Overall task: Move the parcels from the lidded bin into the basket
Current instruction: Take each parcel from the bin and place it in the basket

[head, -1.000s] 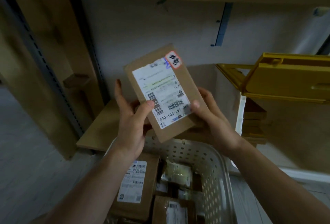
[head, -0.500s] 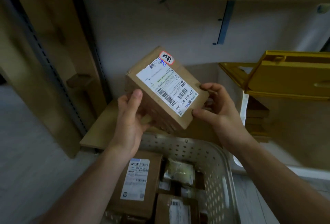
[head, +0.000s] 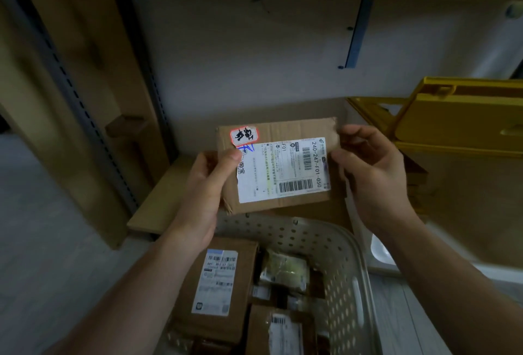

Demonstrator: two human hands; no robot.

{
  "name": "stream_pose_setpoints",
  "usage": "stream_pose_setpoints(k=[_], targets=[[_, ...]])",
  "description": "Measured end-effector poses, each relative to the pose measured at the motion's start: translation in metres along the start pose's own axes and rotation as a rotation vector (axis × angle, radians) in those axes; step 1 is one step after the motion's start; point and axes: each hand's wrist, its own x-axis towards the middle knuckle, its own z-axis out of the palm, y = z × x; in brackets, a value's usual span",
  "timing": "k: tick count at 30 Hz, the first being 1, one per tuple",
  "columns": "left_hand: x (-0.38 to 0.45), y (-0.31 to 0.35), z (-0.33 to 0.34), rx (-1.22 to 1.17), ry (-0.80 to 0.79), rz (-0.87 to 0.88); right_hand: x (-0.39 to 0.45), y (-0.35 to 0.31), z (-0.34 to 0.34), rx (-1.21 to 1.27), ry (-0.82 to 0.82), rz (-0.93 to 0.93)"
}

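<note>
We hold a cardboard parcel (head: 278, 163) above the far rim of the basket (head: 334, 244).

Our left hand (head: 208, 184) grips its left edge, thumb on the label; our right hand (head: 368, 167) pinches its right edge. More parcels (head: 218, 289) lie in the basket; the yellow bin lid (head: 458, 117) stands open on the right.

Brown parcel (head: 283, 165), white label (head: 283, 170); white perforated basket (head: 334, 255); yellow bin lid (head: 458, 117).

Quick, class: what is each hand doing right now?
Left hand: grips the cardboard parcel by its left edge, thumb on top.
Right hand: fingers curled at the parcel's right edge, holding it.
</note>
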Motion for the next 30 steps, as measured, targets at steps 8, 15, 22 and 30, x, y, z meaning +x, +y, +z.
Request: stream_pose_setpoints(k=[8, 15, 22, 30], targets=[[-0.006, 0.004, 0.008, -0.071, -0.01, 0.047, -0.003, -0.004, 0.004, -0.012, -0.032, -0.001], [-0.007, 0.003, 0.011, -0.095, -0.011, 0.03, -0.001, 0.002, 0.004, -0.114, 0.011, 0.132], [-0.006, 0.001, 0.005, -0.114, -0.022, -0.031, -0.002, 0.007, 0.003, -0.009, 0.073, 0.113], [-0.008, -0.007, -0.002, 0.043, -0.289, -0.021, -0.006, 0.008, 0.005, -0.051, 0.078, 0.137]])
